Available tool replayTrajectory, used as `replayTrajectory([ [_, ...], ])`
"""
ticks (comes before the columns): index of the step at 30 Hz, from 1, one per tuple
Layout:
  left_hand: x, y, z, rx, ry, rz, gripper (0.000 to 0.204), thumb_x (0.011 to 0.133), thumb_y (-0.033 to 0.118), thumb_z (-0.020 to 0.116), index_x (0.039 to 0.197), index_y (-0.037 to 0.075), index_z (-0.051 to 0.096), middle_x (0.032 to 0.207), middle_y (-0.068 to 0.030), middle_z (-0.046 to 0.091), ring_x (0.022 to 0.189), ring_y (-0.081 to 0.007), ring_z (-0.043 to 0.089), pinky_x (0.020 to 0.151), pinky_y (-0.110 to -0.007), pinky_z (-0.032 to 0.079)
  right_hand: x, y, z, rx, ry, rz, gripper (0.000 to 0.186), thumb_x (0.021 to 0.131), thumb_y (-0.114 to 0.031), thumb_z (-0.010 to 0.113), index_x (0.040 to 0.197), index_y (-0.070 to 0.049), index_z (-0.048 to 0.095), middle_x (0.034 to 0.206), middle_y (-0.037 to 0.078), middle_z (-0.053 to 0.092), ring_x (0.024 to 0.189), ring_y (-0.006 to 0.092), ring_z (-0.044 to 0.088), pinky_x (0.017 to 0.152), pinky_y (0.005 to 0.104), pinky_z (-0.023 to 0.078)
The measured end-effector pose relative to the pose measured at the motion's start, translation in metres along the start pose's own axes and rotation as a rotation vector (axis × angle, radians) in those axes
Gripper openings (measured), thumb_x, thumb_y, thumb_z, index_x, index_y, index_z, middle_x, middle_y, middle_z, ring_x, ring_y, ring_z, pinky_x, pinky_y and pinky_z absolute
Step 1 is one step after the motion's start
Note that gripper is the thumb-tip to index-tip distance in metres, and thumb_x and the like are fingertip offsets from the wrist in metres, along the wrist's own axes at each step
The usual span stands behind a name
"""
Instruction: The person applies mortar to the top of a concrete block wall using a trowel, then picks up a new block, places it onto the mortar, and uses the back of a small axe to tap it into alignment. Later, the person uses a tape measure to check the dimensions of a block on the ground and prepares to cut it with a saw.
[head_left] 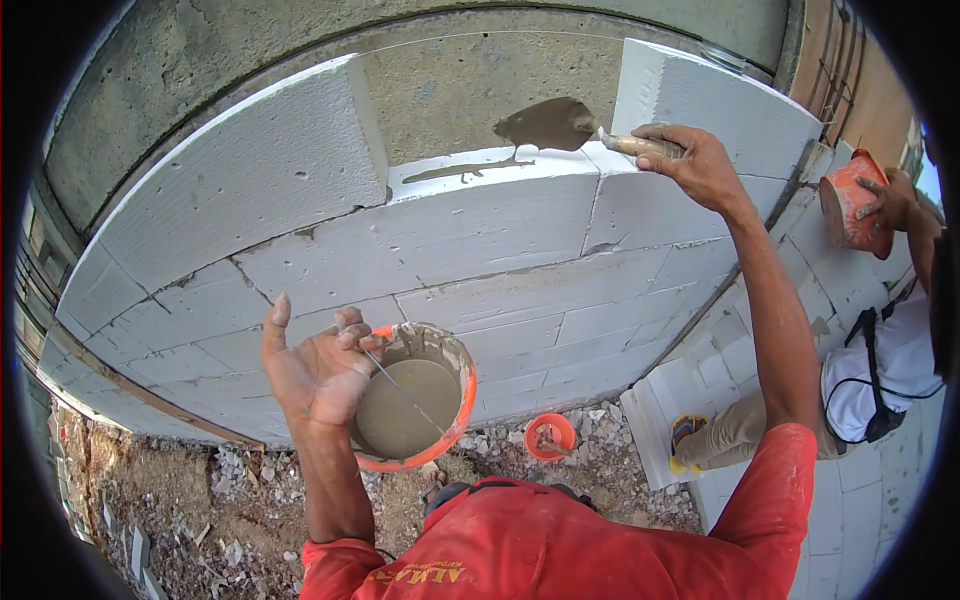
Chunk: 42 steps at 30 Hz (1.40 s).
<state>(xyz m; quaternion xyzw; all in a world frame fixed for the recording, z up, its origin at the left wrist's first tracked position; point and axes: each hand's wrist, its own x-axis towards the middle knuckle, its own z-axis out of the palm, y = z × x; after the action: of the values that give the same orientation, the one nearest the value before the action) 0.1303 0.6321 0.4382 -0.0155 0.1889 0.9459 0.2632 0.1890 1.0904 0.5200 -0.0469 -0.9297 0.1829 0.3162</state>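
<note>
Clasping a leaf-shaped metal trowel (pixel 548 125), blade coated in grey mortar, by its pale wooden handle (pixel 645 147) in the right hand (pixel 697 165), fingers and thumb closed round the grip. Reaching with it into the gap between a white upright block on the left (pixel 250 160) and a white upright block on the right (pixel 720 110), before a rough grey concrete wall (pixel 460 95). Linked to the blade by a thin string: a streak of wet grey mortar (pixel 450 174) on the white top face of the course below (pixel 555 170).

Hooking the curled fingers of the left hand (pixel 330 375), palm up and thumb apart, round the thin metal bail (pixel 408 394) of a large round orange bucket (pixel 467 400). Pooled inside, below the spattered rim: smooth, wet grey mortar (pixel 400 410).

Set on pale, stony rubble (pixel 240 500) to the right: a small round orange pail (pixel 571 432), with greyish contents too small to identify.

Gripped by a co-worker's hand (pixel 885 205) at far right: a tilted red-orange bucket (pixel 845 210), smeared with pale residue; cannot tell the contents.
</note>
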Motion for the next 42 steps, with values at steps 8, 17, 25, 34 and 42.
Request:
replayTrajectory([
  [8, 0.0, 0.001, -0.042, 0.039, 0.085, -0.004, 0.058, 0.087, 0.051, 0.063, 0.096, -0.004, 0.045, 0.084, -0.0077, 0.05, 0.067, -0.0169, 0.046, 0.072, -0.034, 0.036, 0.002, -0.024, 0.013, 0.214, -0.041, 0.102, 0.045, 0.084, -0.038, 0.077, 0.115, -0.005, 0.071, 0.096, 0.011, 0.072, 0.083, 0.0196, 0.064, 0.072, 0.0344, 0.053],
  [17, 0.03, -0.007, -0.091, 0.101, 0.294, -0.186, 0.067, 0.082, 0.051, 0.066, 0.107, -0.008, 0.049, 0.076, -0.0039, 0.051, 0.06, -0.0155, 0.044, 0.068, -0.03, 0.035, -0.062, -0.111, 0.089, 1.275, -0.076, 0.657, 0.049, 0.097, -0.034, 0.064, 0.124, 0.004, 0.051, 0.09, 0.009, 0.06, 0.061, 0.007, 0.051, 0.044, 0.0189, 0.039],
  [25, 0.068, -0.004, -0.137, 0.194, 0.289, -0.508, 0.067, 0.084, 0.059, 0.058, 0.104, -0.004, 0.053, 0.074, -0.0031, 0.051, 0.058, -0.0156, 0.042, 0.069, -0.032, 0.033, -0.188, -0.153, 0.144, 0.903, 0.002, 0.622, 0.041, 0.093, -0.023, 0.067, 0.123, 0.004, 0.06, 0.094, 0.01, 0.066, 0.066, 0.0093, 0.057, 0.051, 0.0229, 0.045],
  [34, 0.067, -0.008, -0.13, 0.214, 0.181, -0.606, 0.067, 0.087, 0.064, 0.05, 0.1, -0.001, 0.052, 0.075, -0.0049, 0.05, 0.058, -0.0164, 0.04, 0.068, -0.033, 0.031, -0.298, -0.178, 0.211, -0.176, -0.571, 0.134, 0.044, 0.083, -0.02, 0.074, 0.124, -0.009, 0.064, 0.106, 0.011, 0.063, 0.096, 0.028, 0.063, 0.082, 0.0386, 0.055],
  [42, 0.065, -0.002, -0.118, 0.2, 0.2, -0.539, 0.07, 0.088, 0.064, 0.05, 0.103, -0.005, 0.05, 0.074, -0.0044, 0.047, 0.058, -0.0163, 0.038, 0.067, -0.033, 0.03, -0.319, -0.153, 0.234, -0.245, -0.435, 0.081, 0.049, 0.081, -0.013, 0.067, 0.129, -0.01, 0.06, 0.106, 0.007, 0.059, 0.098, 0.0271, 0.061, 0.078, 0.0412, 0.052],
])
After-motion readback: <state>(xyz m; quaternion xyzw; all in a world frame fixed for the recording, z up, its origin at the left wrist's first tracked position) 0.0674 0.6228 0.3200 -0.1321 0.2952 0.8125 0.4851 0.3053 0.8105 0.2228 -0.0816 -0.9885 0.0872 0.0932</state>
